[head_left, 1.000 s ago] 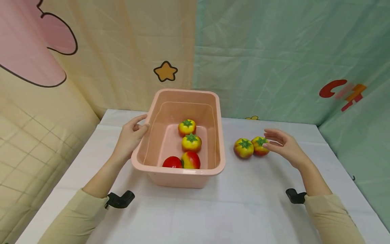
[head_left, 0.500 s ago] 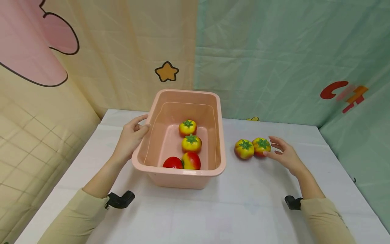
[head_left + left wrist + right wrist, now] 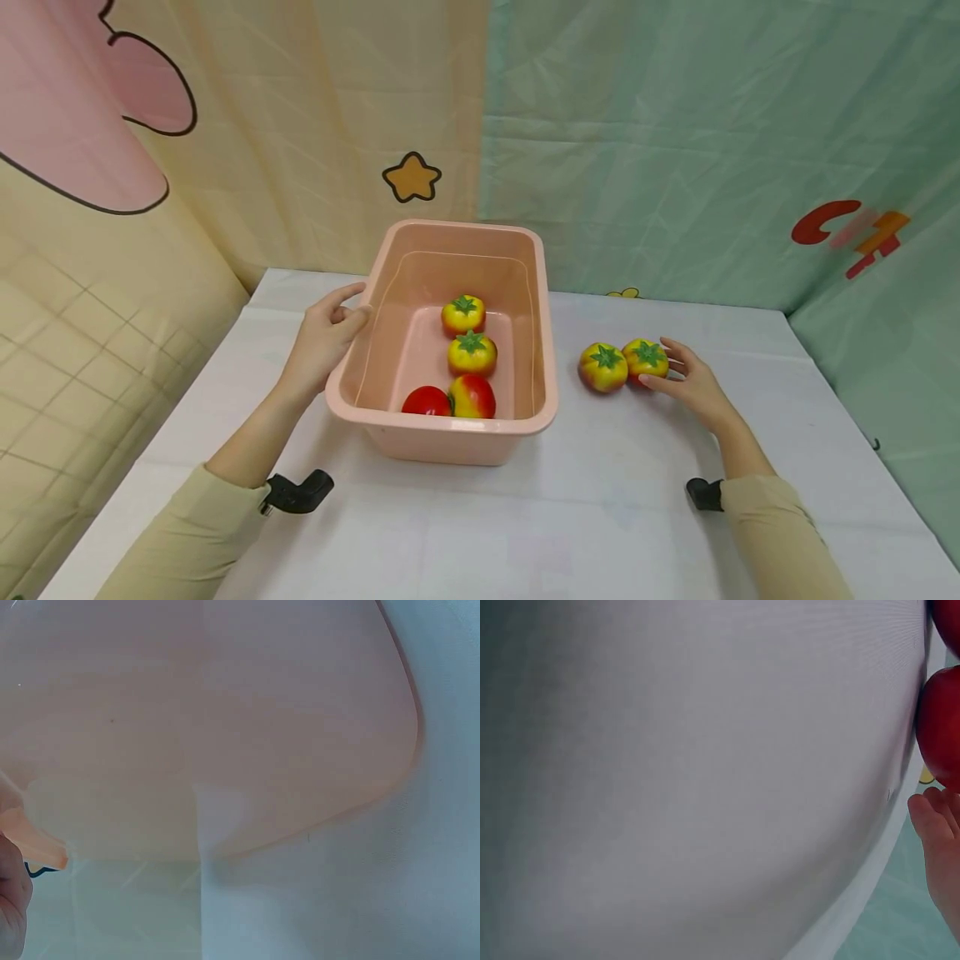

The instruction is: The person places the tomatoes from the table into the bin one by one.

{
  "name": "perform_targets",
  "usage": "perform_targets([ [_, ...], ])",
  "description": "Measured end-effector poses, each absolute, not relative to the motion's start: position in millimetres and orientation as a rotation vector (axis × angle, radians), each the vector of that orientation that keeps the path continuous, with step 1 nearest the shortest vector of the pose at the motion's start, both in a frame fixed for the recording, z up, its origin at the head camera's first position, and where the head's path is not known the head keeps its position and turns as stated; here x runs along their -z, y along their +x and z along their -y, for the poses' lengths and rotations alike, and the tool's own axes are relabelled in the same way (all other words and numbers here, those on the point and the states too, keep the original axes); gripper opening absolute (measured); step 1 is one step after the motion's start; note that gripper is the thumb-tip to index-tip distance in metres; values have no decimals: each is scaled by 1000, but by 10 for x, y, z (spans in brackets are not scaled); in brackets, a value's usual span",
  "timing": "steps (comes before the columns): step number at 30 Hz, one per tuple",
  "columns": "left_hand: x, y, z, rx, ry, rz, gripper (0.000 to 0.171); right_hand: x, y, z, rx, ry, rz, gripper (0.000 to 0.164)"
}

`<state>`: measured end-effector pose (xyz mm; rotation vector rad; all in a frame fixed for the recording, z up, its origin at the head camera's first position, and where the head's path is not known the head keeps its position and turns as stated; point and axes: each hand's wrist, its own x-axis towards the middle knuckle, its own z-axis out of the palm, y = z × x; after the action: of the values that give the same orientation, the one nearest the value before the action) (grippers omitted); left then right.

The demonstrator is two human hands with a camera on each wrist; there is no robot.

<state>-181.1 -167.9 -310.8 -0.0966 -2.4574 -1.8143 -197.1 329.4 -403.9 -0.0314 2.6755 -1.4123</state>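
Note:
My left hand (image 3: 324, 337) grips the left rim of a pink plastic tub (image 3: 442, 442), its thumb at the edge. In the left wrist view, the tub wall (image 3: 300, 712) fills most of the picture. To the right of the tub, two red-and-yellow tomatoes with green leafy tops sit side by side, the left tomato (image 3: 603, 367) close against the right tomato (image 3: 645, 359). Beside that right one is my right hand (image 3: 693, 387), fingers spread at its far side and thumb at its near side. The right wrist view shows fingertips (image 3: 919, 802) right at a tomato's red side (image 3: 941, 727).
Inside the tub lie several similar tomatoes, among them a yellow-topped tomato (image 3: 472, 356) and a plain red one (image 3: 427, 401). A white cloth (image 3: 600, 517) covers the table. Patterned curtains (image 3: 675, 150) hang behind the back edge.
My right hand has drawn back a little from above the right tomato, then come in lower around its right side. My left hand stays on the tub.

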Motion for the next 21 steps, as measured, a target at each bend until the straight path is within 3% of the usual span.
perform_targets([
  [21, 3114, -1821, 1680, 1817, -81, 2463, 51, 4039, -2068, -3285, 1398, 39, -2628, 86],
])
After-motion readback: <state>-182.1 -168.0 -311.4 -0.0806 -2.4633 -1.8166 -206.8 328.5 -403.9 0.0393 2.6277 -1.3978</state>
